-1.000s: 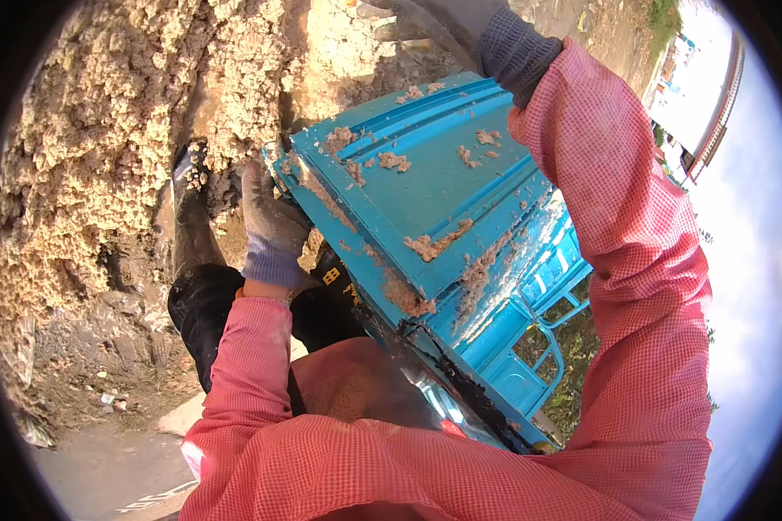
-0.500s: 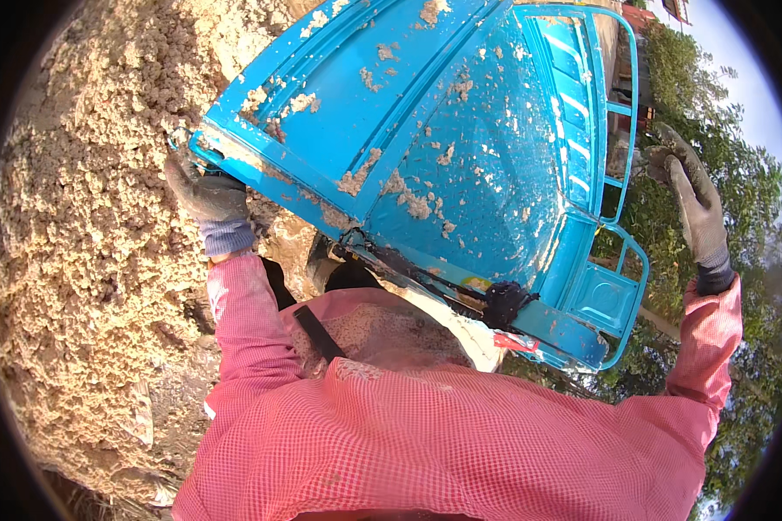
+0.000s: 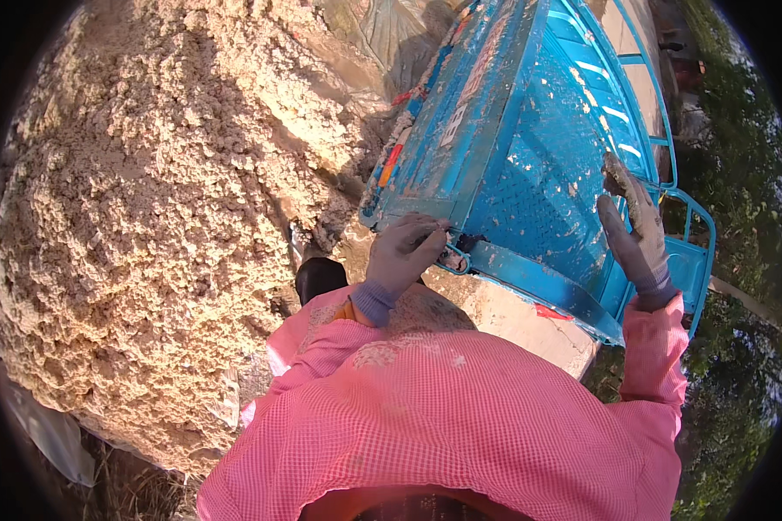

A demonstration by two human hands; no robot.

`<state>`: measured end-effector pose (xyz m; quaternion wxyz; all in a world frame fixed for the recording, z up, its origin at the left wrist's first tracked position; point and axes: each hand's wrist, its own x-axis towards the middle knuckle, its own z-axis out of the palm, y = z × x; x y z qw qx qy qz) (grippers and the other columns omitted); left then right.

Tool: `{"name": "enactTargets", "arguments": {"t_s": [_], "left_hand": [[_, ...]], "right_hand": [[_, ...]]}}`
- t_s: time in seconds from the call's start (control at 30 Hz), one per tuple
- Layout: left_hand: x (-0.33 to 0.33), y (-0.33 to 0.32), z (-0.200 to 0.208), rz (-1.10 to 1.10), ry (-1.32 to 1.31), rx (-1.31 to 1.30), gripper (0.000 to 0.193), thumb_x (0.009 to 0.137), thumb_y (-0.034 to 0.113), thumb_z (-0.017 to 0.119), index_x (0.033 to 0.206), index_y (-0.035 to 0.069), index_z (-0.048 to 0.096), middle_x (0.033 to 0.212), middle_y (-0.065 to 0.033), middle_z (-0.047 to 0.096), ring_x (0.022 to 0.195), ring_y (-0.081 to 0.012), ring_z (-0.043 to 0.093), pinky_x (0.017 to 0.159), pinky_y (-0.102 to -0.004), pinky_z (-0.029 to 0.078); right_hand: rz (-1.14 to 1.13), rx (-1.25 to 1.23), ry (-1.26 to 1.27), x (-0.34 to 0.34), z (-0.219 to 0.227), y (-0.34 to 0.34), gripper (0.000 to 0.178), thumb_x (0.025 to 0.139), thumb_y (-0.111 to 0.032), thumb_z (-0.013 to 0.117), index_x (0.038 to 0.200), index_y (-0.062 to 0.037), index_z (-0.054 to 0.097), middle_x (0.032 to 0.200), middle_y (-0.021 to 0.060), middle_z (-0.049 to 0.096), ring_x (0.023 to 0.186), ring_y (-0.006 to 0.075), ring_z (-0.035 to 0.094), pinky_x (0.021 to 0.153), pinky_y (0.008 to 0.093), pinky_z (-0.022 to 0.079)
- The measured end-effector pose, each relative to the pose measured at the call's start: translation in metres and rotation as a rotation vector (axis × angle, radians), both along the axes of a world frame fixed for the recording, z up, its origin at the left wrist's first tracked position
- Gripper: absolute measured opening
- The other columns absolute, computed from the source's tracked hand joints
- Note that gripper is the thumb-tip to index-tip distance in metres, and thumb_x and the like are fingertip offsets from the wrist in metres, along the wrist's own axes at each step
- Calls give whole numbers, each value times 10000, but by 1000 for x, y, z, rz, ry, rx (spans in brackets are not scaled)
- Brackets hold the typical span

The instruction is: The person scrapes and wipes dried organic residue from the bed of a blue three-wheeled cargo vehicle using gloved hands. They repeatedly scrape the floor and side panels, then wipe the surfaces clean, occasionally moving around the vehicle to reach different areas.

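Observation:
A blue metal cargo bed (image 3: 547, 191) with pale crumbs on its ribbed floor lies in front of me. Its tailgate (image 3: 460, 130) stands raised, the outer face with red and orange reflectors turned toward the heap. My left hand (image 3: 404, 250), in a dirty grey glove, is closed at the tailgate's near corner, beside a small metal latch loop (image 3: 456, 259). The fingertips are partly hidden there. My right hand (image 3: 636, 227), gloved and muddy, hovers over the bed's right part with thumb and fingers apart, holding nothing.
A large heap of pale, crumbly material (image 3: 148, 226) covers the left. Blue tube rails (image 3: 708, 252) edge the bed's right end. A dark boot (image 3: 320, 280) stands by the heap. A crumpled sheet (image 3: 374, 39) lies beyond, and green trees (image 3: 738, 156) are at right.
The tailgate has swung from lowered, inner face showing, to upright. My left hand has moved right with its corner. My right hand has come down and left, in over the bed.

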<state>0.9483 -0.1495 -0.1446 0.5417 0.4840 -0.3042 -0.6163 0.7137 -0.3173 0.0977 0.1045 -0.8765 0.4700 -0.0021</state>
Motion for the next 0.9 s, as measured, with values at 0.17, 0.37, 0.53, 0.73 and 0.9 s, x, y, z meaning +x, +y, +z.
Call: {"name": "enactTargets", "arguments": {"t_s": [0.17, 0.37, 0.53, 0.73, 0.9], "left_hand": [[6, -11, 10, -51, -46, 109, 337, 1030, 281, 654, 1203, 13, 762, 1143, -104, 735, 1054, -190, 684, 932, -309, 525], [-12, -7, -14, -96, -116, 37, 325, 1038, 245, 654, 1228, -3, 747, 1195, -103, 729, 1085, -189, 677, 957, -315, 527], [-17, 5, -56, -12, 17, -90, 363, 1086, 186, 569, 1383, -12, 636, 1425, -132, 630, 1312, -237, 607, 1140, -369, 459], [-11, 31, -94, 280, 439, 114, 435, 1065, 201, 620, 1407, -65, 576, 1378, -169, 641, 1260, -258, 643, 1113, -385, 495], [-14, 41, -76, 173, 59, 143, 601, 925, 134, 791, 1474, 39, 564, 1423, -161, 611, 1336, -273, 585, 1131, -385, 464]], "right_hand": [[130, 9, -21, 6, -22, 0, 514, 944, -256, 745, 1414, -85, 621, 1357, 170, 661, 1210, 329, 652, 1044, 459, 505], [408, 173, 196, 47, -69, -18, 569, 996, -405, 638, 1495, -142, 571, 1488, 151, 592, 1421, 333, 504, 1224, 493, 344], [501, 286, 494, 85, -123, -51, 453, 1015, -431, 605, 1381, -175, 680, 1434, 82, 644, 1453, 288, 481, 1251, 505, 295], [745, 27, -134, 67, -160, -62, 201, 943, -266, 655, 919, -86, 740, 951, 124, 690, 920, 357, 637, 844, 486, 509], [832, 68, 18, 53, -164, -71, 169, 953, -229, 664, 1085, -143, 725, 1062, 89, 702, 1086, 346, 598, 959, 485, 473]]}}
